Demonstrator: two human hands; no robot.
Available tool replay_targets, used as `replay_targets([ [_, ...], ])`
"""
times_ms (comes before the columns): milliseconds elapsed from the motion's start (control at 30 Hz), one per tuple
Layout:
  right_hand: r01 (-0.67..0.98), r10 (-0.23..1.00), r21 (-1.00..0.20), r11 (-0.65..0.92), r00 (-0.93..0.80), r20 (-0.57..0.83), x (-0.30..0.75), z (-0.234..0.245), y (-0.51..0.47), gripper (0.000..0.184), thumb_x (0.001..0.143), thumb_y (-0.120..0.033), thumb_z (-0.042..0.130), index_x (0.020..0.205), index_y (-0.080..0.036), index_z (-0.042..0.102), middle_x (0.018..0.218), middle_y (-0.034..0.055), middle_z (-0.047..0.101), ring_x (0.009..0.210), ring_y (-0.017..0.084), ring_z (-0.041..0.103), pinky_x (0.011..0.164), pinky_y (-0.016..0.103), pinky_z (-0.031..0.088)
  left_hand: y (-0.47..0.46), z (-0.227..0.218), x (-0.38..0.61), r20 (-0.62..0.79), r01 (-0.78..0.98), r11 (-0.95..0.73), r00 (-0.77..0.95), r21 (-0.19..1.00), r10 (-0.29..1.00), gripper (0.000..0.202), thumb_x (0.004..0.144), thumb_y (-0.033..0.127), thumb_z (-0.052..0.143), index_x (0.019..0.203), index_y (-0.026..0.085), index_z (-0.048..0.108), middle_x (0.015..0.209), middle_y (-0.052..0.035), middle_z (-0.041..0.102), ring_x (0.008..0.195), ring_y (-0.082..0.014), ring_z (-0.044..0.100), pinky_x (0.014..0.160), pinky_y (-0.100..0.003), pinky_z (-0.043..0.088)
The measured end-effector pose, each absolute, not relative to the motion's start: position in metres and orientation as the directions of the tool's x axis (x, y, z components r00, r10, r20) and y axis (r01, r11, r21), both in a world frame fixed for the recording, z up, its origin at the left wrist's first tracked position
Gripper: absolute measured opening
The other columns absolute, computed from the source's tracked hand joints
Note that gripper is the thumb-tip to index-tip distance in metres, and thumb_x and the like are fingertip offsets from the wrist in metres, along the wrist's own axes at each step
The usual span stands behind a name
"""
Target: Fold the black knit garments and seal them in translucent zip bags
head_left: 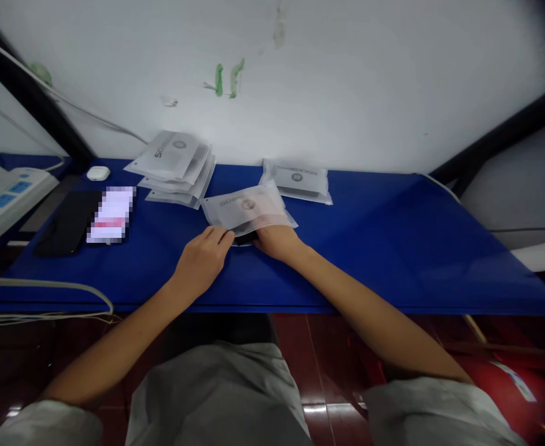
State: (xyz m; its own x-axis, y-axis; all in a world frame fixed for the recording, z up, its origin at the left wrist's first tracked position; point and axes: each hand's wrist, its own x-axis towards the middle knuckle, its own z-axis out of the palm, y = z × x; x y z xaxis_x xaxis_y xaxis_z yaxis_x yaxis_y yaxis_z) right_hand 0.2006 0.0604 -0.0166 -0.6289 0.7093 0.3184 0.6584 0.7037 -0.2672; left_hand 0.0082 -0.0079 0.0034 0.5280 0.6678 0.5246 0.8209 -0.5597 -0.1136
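A frosted plastic bag (233,207) with a printed logo lies at the middle of the table, its opening facing me. My left hand (205,257) is closed on the near left edge of this opening. Through the opening reaches my right hand (275,238), and its fingers show only faintly through the plastic. A flat black item (247,238) sticks out of the opening, against the right thumb. Most of that item is hidden by the bag, so its kind cannot be made out; the right fingers appear closed on it.
Behind to the left is a stack of similar filled bags (174,158); another bag (300,179) lies near the wall. Two phones (68,223), a white earbud case (98,173) and a power strip (10,198) are at the left. Cables (44,284) cross the blue table's (393,248) left front edge.
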Motion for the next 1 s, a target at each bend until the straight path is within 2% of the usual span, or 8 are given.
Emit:
replay_targets([
  [100,0.609,0.69,-0.33,0.721,-0.675,0.261,0.203,-0.006,0.048,0.061,0.08,-0.026,0.059,0.138,-0.019,0.043,0.131,0.013,0.058,0.119,0.031,0.054,0.099,0.05,0.045,-0.008,0.001,0.004,0.53,0.835,-0.547,0.495,-0.069,0.689,0.022,0.091,0.008,0.042,0.101,0.013,0.061,0.089,-0.0073,0.066,0.081,-0.02,0.06,0.067,-0.03,0.052],
  [200,0.594,0.679,-0.341,0.728,-0.691,0.246,0.203,0.001,0.036,0.049,0.089,-0.036,0.052,0.134,-0.017,0.047,0.12,0.0135,0.063,0.105,0.028,0.062,0.086,0.043,0.051,-0.008,0.001,0.002,0.53,0.836,-0.546,0.484,-0.045,0.697,0.022,0.091,0.008,0.041,0.1,0.013,0.061,0.087,-0.007,0.066,0.08,-0.0199,0.06,0.065,-0.03,0.052],
  [333,0.628,0.63,-0.132,0.767,-0.695,0.347,0.202,0.0,0.029,0.036,0.095,-0.02,0.04,0.128,-0.014,0.051,0.107,0.0129,0.067,0.091,0.023,0.064,0.074,0.035,0.05,-0.008,0.003,0.002,0.548,0.815,-0.576,0.51,-0.06,0.663,0.022,0.092,0.008,0.04,0.098,0.013,0.061,0.086,-0.0069,0.066,0.078,-0.019,0.06,0.066,-0.029,0.052],
  [433,0.648,0.57,0.062,0.759,-0.709,0.415,0.202,-0.004,0.027,0.029,0.095,-0.013,0.038,0.114,-0.012,0.059,0.093,0.0113,0.068,0.084,0.021,0.062,0.069,0.031,0.047,-0.008,0.005,0.001,0.558,0.789,-0.609,0.541,-0.079,0.629,0.024,0.092,0.008,0.038,0.098,0.013,0.061,0.087,-0.0073,0.066,0.077,-0.0181,0.06,0.067,-0.029,0.053],
  [567,0.674,0.557,0.173,0.718,-0.706,0.438,0.2,-0.006,0.025,0.027,0.094,-0.01,0.039,0.099,-0.013,0.065,0.083,0.0094,0.067,0.079,0.02,0.06,0.068,0.031,0.046,-0.008,0.006,0.001,0.562,0.752,-0.653,0.581,-0.093,0.589,0.025,0.091,0.006,0.038,0.096,0.013,0.062,0.085,-0.007,0.066,0.075,-0.0172,0.06,0.069,-0.029,0.053],
  [767,0.683,0.62,0.091,0.724,-0.703,0.349,0.197,-0.008,0.02,0.026,0.091,-0.011,0.045,0.106,-0.011,0.065,0.089,0.0111,0.069,0.084,0.022,0.063,0.073,0.034,0.049,-0.008,0.002,0.0,0.574,0.751,-0.656,0.569,-0.073,0.588,0.025,0.092,0.008,0.039,0.099,0.013,0.062,0.085,-0.0074,0.067,0.076,-0.0184,0.061,0.068,-0.03,0.052],
  [900,0.633,0.588,0.0,0.774,-0.719,0.369,0.2,-0.005,0.009,0.028,0.093,-0.021,0.047,0.113,-0.01,0.063,0.108,0.014,0.068,0.097,0.024,0.062,0.08,0.036,0.051,-0.008,0.0,-0.003,0.568,0.777,-0.625,0.548,-0.076,0.613,0.024,0.091,0.007,0.041,0.101,0.013,0.062,0.085,-0.0068,0.067,0.078,-0.0183,0.061,0.07,-0.029,0.052],
  [1000,0.618,0.548,0.035,0.785,-0.72,0.426,0.204,-0.001,0.002,0.03,0.095,-0.023,0.044,0.114,-0.011,0.063,0.104,0.0125,0.069,0.088,0.022,0.064,0.074,0.034,0.052,-0.01,0.002,-0.006,0.539,0.798,-0.598,0.535,-0.07,0.65,0.02,0.091,0.012,0.045,0.103,0.013,0.062,0.09,-0.0079,0.067,0.081,-0.02,0.06,0.072,-0.031,0.052],
])
